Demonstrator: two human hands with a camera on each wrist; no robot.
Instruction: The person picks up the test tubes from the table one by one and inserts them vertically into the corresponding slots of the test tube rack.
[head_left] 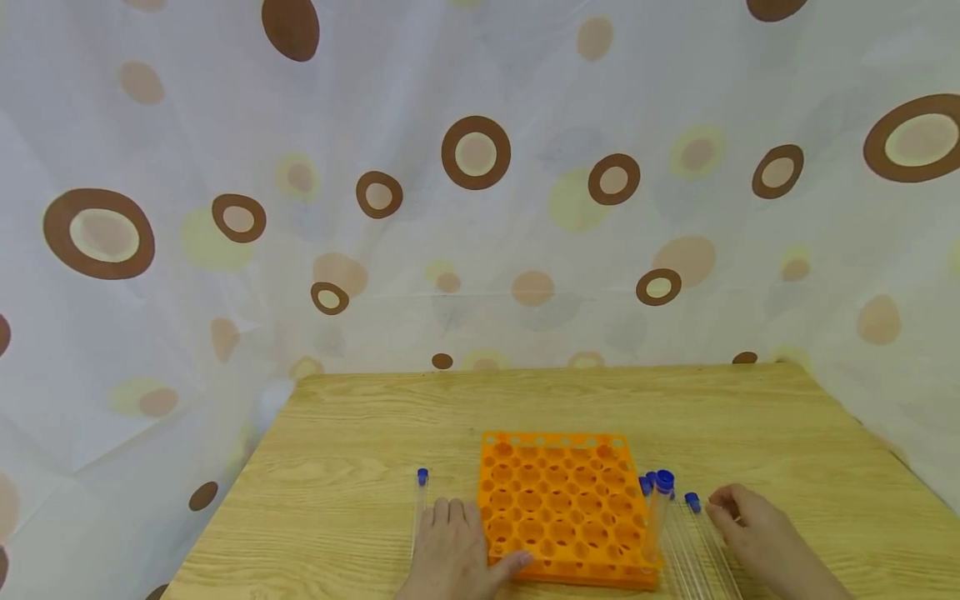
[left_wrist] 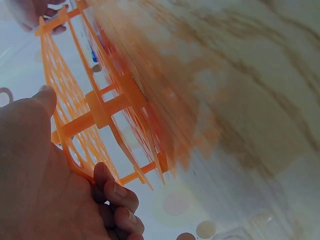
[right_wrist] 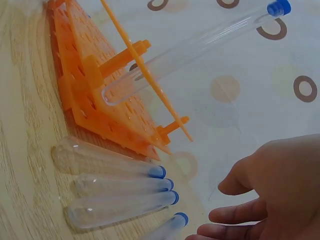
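Observation:
An orange test tube rack (head_left: 558, 500) stands on the table, its top plate full of round holes. My left hand (head_left: 453, 550) grips its left side, thumb over the top plate and fingers curled by the edge (left_wrist: 107, 175). One clear test tube (right_wrist: 190, 52) with a blue cap stands in the rack's right front corner. Several capped test tubes (right_wrist: 122, 207) lie on the table right of the rack. My right hand (head_left: 761, 533) hovers by the cap of the outermost tube (head_left: 693, 502), fingers loosely bent, holding nothing; a gap separates them in the right wrist view.
Another blue-capped test tube (head_left: 419, 517) lies left of the rack, beside my left hand. The wooden table (head_left: 360, 433) reaches back to a white curtain (head_left: 525, 233) with brown and yellow spots, which also hangs along both sides.

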